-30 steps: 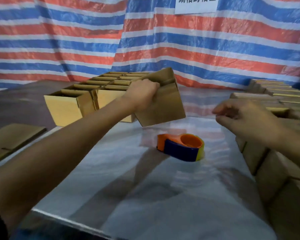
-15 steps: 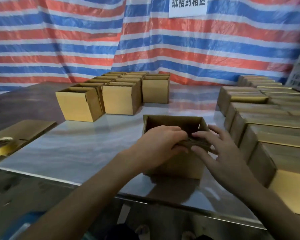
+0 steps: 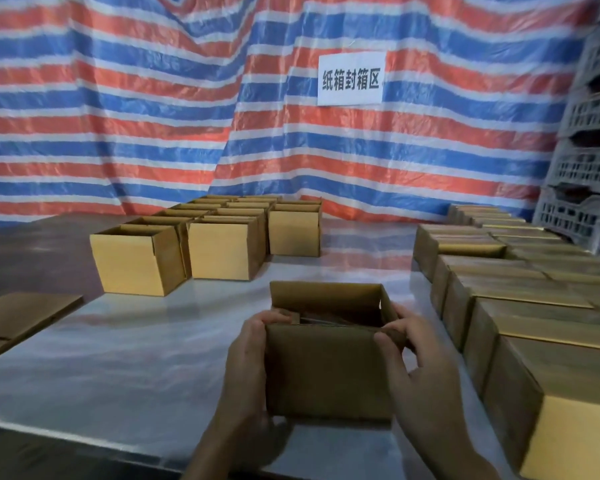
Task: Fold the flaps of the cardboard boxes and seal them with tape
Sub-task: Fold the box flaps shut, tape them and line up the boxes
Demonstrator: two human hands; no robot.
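Gripping open-topped cardboard box [image 3: 326,372] from both sides: left hand [image 3: 248,358] wraps near left corner, fingers curled over top rim; right hand [image 3: 413,355] pinches near right top edge, thumb on front face, fingers curled over rim. Box upright between hands on glossy table [image 3: 136,358]. Cluster of open boxes [image 3: 222,251] beyond left hand, well apart. Rows of boxes [image 3: 534,306] near right hand, on its right.
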